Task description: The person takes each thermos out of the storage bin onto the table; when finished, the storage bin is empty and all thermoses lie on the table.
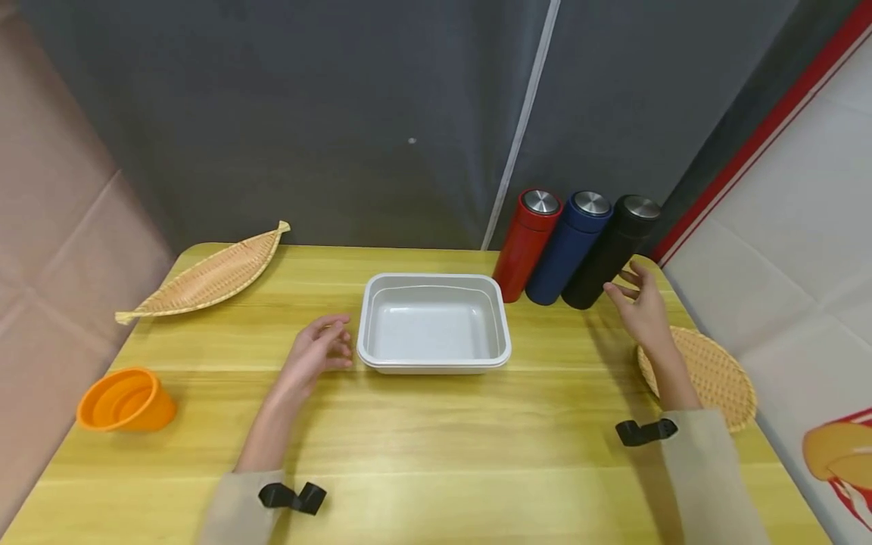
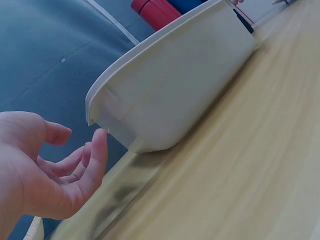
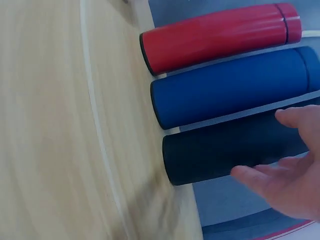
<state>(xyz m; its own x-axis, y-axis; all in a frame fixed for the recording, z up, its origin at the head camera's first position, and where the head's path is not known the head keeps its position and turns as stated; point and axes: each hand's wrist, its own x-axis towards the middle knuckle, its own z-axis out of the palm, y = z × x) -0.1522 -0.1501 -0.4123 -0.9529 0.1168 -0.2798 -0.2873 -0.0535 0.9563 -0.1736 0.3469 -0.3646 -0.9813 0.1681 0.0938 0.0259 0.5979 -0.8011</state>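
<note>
A white rectangular plastic tub (image 1: 436,329) sits mid-table, its inside bare. Just left of it my left hand (image 1: 319,350) hovers with fingers loosely bent, holding nothing; the left wrist view shows a small gap between the fingertips and the tub's wall (image 2: 160,95). Three vacuum flasks stand in a row at the back right: red (image 1: 527,246), blue (image 1: 568,248) and black (image 1: 609,253). Beside the black flask is my right hand (image 1: 639,306), thumb and fingers spread apart. In the right wrist view the fingers overlap the black flask (image 3: 215,150); whether they touch it I cannot tell.
A leaf-shaped woven basket (image 1: 211,276) lies at the back left. An orange cup (image 1: 129,400) stands near the left edge. Under my right forearm is a round woven tray (image 1: 715,375). A dark partition (image 1: 306,136) closes off the back, with a white wall (image 1: 783,227) on the right.
</note>
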